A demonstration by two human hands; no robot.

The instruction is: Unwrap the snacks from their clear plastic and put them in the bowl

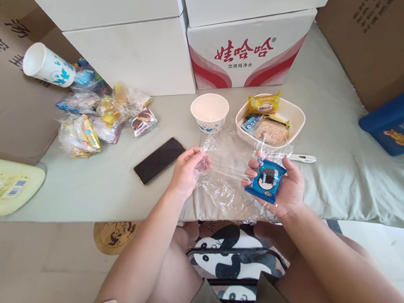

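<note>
Greenish cloth (81, 194), phone (158, 161), bowl (207, 123), tray (297, 123) nearby, left hand (187, 170) pinching clear bag (228, 191), right hand (290, 191) holding blue packet (266, 181)

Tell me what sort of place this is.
Likely a home or small-shop corner also used for storage, though I can't say which: a printed white carton and a brown cardboard box stand on a cloth-covered surface, with wrapped snacks lying there too.

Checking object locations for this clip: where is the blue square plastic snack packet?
In the head view, right of centre, the blue square plastic snack packet is in the right hand, just below the white rounded bowl holding wrapped snacks.
</note>
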